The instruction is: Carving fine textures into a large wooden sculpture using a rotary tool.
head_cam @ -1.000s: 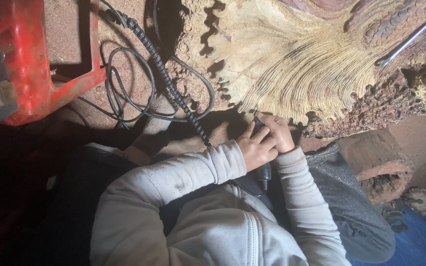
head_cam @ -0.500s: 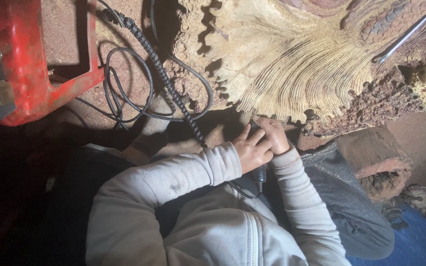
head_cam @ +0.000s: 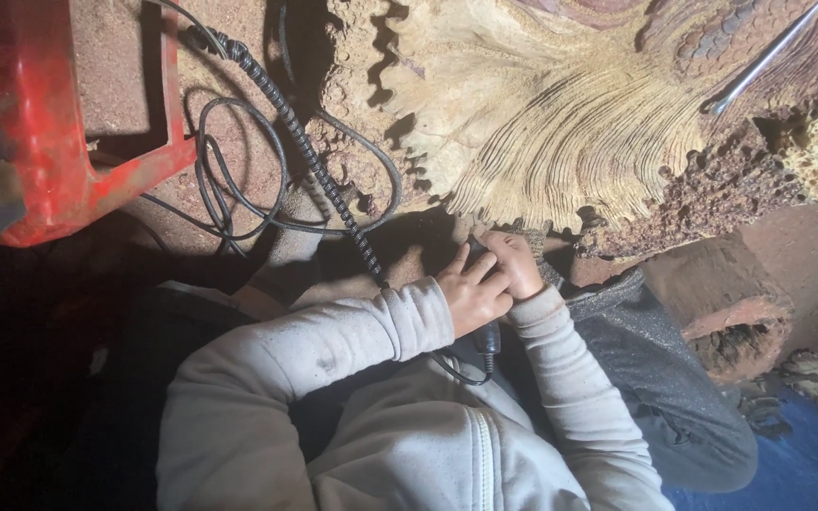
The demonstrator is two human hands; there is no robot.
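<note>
Gripping the slim, rigid carving handpiece (head_cam: pixel 488 333) with both fists closed, left hand (head_cam: pixel 471 295) and right hand (head_cam: pixel 515 265) stacked near its tip. I judge it light but vibration-prone, its stiff flexible shaft (head_cam: pixel 307 161) tugging leftward; hold low against the wood carving (head_cam: pixel 560 123).

Two hands (head_cam: pixel 489 284), one carving (head_cam: pixel 560 123), one tool (head_cam: pixel 487 331).

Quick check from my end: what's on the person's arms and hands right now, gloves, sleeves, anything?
Both hands are bare, no gloves. The left hand and right hand come out of long, pale grey sweatshirt sleeves with ribbed cuffs, dusty and lightly smudged.
</note>
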